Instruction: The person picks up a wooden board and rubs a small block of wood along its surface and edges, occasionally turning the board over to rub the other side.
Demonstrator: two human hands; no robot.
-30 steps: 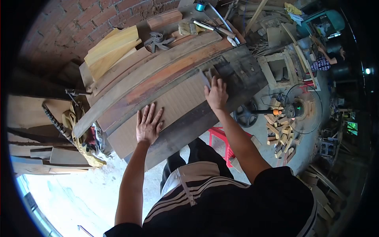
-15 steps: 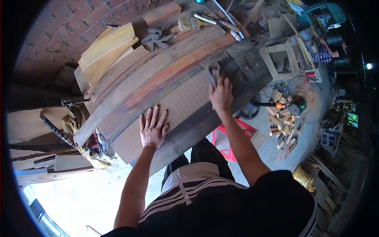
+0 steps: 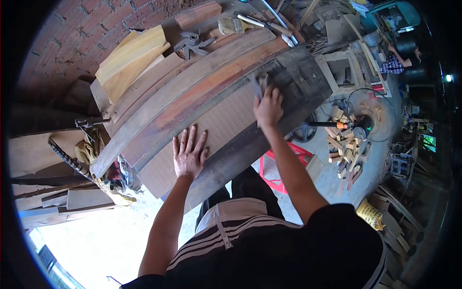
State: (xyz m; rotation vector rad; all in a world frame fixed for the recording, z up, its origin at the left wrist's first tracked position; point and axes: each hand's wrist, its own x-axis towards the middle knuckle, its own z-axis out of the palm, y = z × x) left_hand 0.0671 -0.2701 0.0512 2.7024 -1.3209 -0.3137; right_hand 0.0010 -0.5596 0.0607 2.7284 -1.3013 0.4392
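Observation:
My left hand [image 3: 189,156] lies flat with its fingers spread on a sheet of ribbed brown cardboard [image 3: 226,113], near the sheet's left end. Toward the far right end of the cardboard, my right hand [image 3: 269,109] is closed around a flat grey piece [image 3: 257,88]. Blur hides what kind of piece it is, and part of it is covered by my fingers. The cardboard lies on a dark, worn wooden workbench [image 3: 308,77]. Just beyond it rest a long reddish board [image 3: 207,91] and a curved grey-brown board [image 3: 154,113].
Pale yellow wood pieces [image 3: 130,60], a dark metal star-shaped part [image 3: 193,45] and a wide brush [image 3: 232,25] lie along the bench's back. A red plastic stool [image 3: 274,179] stands beneath the near edge. Wood offcuts [image 3: 347,151] are heaped on the floor, right. A person [image 3: 394,65] is farther off.
My right hand and the grey piece have shifted slightly up and left over the bench. My left hand stays pressed on the cardboard, nearly in the same place.

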